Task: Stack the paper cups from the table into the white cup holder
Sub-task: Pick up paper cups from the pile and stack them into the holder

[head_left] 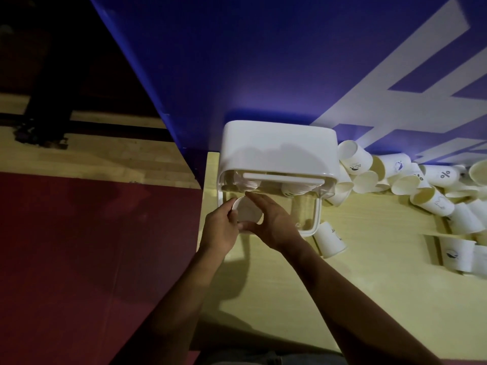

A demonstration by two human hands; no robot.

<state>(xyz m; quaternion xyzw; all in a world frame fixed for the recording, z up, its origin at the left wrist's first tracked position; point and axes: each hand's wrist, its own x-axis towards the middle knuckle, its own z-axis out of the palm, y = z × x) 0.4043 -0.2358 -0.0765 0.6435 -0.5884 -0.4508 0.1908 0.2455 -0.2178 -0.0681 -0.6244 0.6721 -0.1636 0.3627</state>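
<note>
Left hand and right hand grip a paper cup before the white cup holder, seemingly part-filled; many loose cups lie rightward.

2 forearms, the left forearm and the right forearm, are shown bare up to the frame's lower edge; the left hand and the right hand are uncovered as well. 1 strip of grey, denim-like cloth is glimpsed at the bottom edge (which garment it belongs to cannot be told). Finer detail is lost in the dim light.
</note>
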